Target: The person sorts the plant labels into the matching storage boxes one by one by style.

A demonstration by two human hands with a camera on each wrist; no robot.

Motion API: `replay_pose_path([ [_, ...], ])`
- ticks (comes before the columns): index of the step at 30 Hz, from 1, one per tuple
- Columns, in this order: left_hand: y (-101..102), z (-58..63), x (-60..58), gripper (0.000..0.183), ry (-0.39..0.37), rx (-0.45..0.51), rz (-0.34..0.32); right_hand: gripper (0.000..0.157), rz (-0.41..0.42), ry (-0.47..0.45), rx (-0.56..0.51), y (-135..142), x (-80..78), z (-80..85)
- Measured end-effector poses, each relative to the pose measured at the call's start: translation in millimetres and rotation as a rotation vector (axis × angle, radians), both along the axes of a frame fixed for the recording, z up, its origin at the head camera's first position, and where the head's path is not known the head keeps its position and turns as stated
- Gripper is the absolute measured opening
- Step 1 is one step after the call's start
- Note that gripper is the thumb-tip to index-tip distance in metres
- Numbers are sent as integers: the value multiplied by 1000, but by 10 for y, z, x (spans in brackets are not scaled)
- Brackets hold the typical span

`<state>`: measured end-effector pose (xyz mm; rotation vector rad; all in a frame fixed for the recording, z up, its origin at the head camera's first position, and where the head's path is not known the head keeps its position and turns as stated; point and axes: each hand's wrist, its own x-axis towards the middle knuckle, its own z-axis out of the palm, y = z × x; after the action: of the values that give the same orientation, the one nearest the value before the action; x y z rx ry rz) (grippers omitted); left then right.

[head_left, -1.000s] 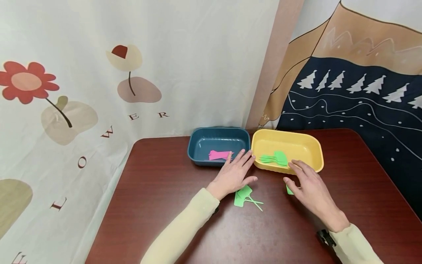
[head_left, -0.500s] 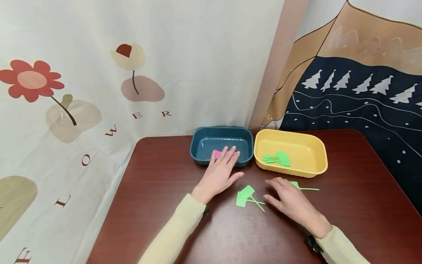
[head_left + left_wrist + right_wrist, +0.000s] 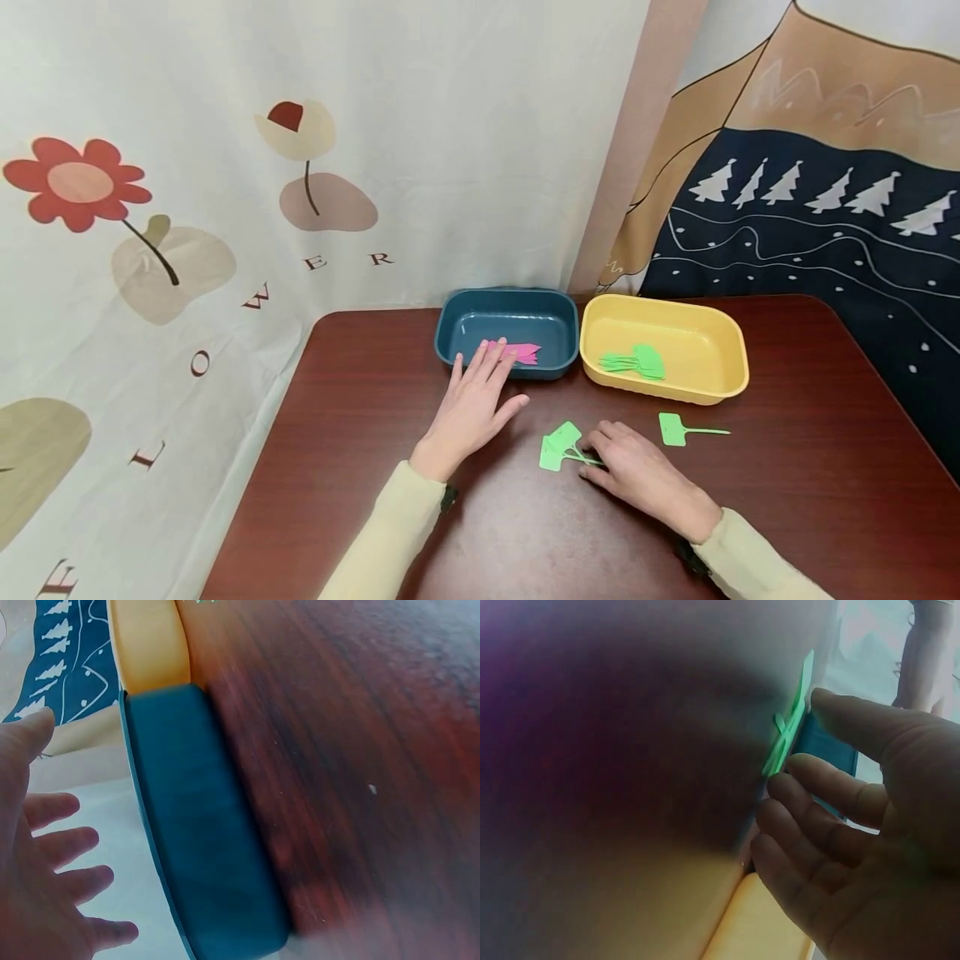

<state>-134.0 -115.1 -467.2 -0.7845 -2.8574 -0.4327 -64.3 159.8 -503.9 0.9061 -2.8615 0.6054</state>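
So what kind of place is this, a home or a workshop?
Probably a staged tabletop set, not a workshop: a small brown table, printed cloth backdrops behind it, and two plastic trays holding coloured tags.

My head camera looks forward and down from above the counter (image 3: 360, 433), taking in the blue tray (image 3: 507, 321) near its far edge. My left wrist camera sits low and close, facing that tray's (image 3: 202, 847) outer wall. My right wrist camera skims the counter (image 3: 615, 750) very near it, facing the same tray (image 3: 826, 750). All three views share the tray.
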Motion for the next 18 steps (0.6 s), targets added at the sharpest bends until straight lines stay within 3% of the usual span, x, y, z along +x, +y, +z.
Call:
replay_pose_path([
  [6,-52,-32,23,68,37,22,-7,19,28,27,35,-47,-23,-12],
  [12,-65,-25,31,66,55,48,-7,28,65,56,64,-65,-67,3],
  [18,-70,-31,38,63,66,64,-11,27,66,95,64,-76,-67,-1],
])
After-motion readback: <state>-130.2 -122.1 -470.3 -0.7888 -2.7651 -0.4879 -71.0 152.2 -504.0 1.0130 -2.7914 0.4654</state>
